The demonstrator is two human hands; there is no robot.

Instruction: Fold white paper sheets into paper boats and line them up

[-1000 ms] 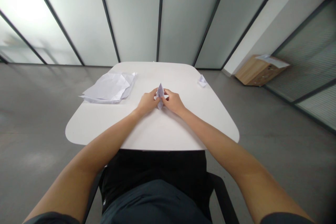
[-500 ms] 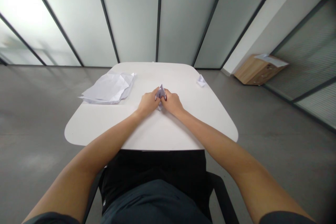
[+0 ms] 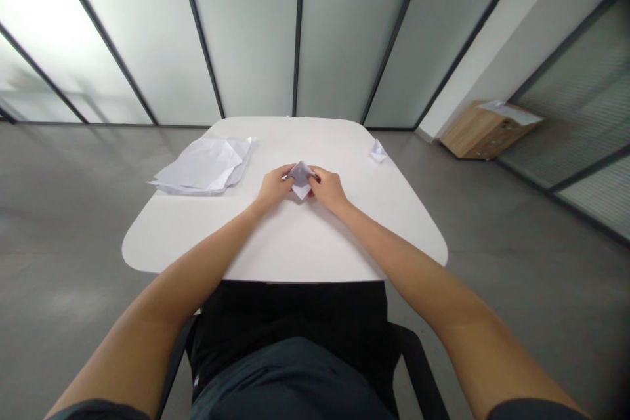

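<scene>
A small folded piece of white paper (image 3: 301, 182) is between my hands over the middle of the table, spread into a diamond shape with a point up and a point down. My left hand (image 3: 276, 185) pinches its left corner, thumb in front and fingers behind. On the opposite corner my right hand (image 3: 327, 188) is closed in the same way. The fingers behind the paper are partly hidden.
The white table (image 3: 305, 249) has rounded corners. A stack of white paper sheets (image 3: 201, 164) lies at its left. Near the right edge stands a small folded paper piece (image 3: 377, 151). A wooden cabinet (image 3: 485, 131) is on the floor beyond, by frosted glass panels (image 3: 246, 33).
The folded paper has gone from a narrow, upright pointed shape to a wider diamond. Both hands have moved slightly apart, still holding it.
</scene>
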